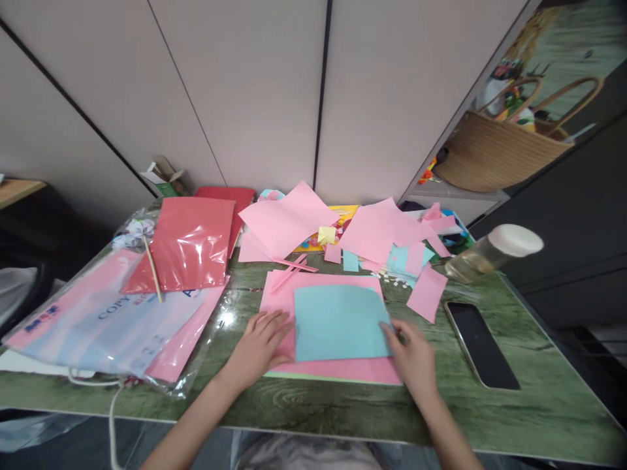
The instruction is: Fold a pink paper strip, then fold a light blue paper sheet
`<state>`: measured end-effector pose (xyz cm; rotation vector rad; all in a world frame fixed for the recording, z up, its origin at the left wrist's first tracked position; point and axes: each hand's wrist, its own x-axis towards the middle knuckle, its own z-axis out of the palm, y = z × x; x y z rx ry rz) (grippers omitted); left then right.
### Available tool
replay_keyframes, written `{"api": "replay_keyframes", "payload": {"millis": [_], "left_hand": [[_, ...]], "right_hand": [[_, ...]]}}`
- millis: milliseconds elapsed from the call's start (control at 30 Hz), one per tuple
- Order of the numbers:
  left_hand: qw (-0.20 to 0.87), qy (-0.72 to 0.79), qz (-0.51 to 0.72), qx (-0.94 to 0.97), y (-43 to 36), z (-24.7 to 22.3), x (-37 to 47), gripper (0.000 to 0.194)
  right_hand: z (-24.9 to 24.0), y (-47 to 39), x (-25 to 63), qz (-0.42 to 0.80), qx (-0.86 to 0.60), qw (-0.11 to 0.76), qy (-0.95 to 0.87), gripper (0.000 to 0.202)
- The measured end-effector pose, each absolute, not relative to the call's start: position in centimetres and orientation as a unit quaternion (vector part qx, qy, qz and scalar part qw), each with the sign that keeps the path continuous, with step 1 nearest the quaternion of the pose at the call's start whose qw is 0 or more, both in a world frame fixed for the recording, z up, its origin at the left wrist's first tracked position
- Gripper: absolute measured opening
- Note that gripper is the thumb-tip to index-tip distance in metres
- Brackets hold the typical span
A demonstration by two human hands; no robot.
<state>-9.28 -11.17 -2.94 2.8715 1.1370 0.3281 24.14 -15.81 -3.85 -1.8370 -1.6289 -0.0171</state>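
A light blue sheet of paper (337, 323) lies over a larger pink sheet (279, 300), and a pale green edge (313, 376) peeks out underneath. My left hand (262, 346) rests flat on the pink sheet, its fingers stretched out by the blue paper's left edge. At the right edge, my right hand (414, 352) pinches the blue paper, with the thumb on top and the other fingers curled and partly hidden. Thin pink strips (289, 274) lie at the pink sheet's upper left corner.
Pink paper pieces (291, 222) and small scraps (396, 281) are scattered behind. A phone (482, 346) and a lidded bottle (494, 251) occupy the right. Left are a plastic paper packet (112, 326), a red folder (193, 241) and a stick (151, 267). A partition wall (264, 98) stands behind the table.
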Motion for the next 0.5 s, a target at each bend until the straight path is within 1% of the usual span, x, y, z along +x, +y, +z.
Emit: {"api": "replay_keyframes", "payload": {"millis": [100,133,167,200,233,267,333,433,500], "left_hand": [[0.006,0.415,0.149,0.898,-11.5,-2.4,-9.3,0.043],[0.008,0.432,0.17,0.886,-11.7,-2.2,-9.4,0.04],[0.014,0.447,0.193,0.873,-11.8,-2.1,-9.4,0.039],[0.024,0.46,0.217,0.861,-11.9,-2.1,-9.4,0.039],[0.037,0.473,0.241,0.846,-12.0,-2.1,-9.5,0.038],[0.051,0.488,0.267,0.83,-12.1,-2.1,-9.5,0.038],[0.083,0.516,0.323,0.789,-12.3,-2.1,-9.3,0.033],[0.109,0.537,0.397,0.737,-12.5,-1.7,-8.9,0.026],[0.115,0.519,0.405,0.744,-12.7,-1.1,-8.3,0.025]], "right_hand": [[-2.6,-17.9,25.7,-0.084,-0.731,0.403,-0.545,0.028],[-2.1,-18.8,26.0,-0.136,-0.714,0.444,-0.523,0.022],[-1.8,-19.7,26.1,-0.158,-0.676,0.46,-0.554,0.015],[-1.5,-20.5,26.0,-0.134,-0.615,0.462,-0.625,0.01],[-1.3,-21.2,25.7,-0.089,-0.546,0.443,-0.705,0.014],[-1.3,-21.7,25.2,-0.053,-0.492,0.4,-0.772,0.02],[-1.8,-22.1,24.0,-0.013,-0.434,0.324,-0.84,0.026],[-3.1,-21.9,22.5,0.027,-0.416,0.278,-0.865,0.025],[-3.8,-21.8,22.2,0.07,-0.422,0.266,-0.864,0.021]]}}
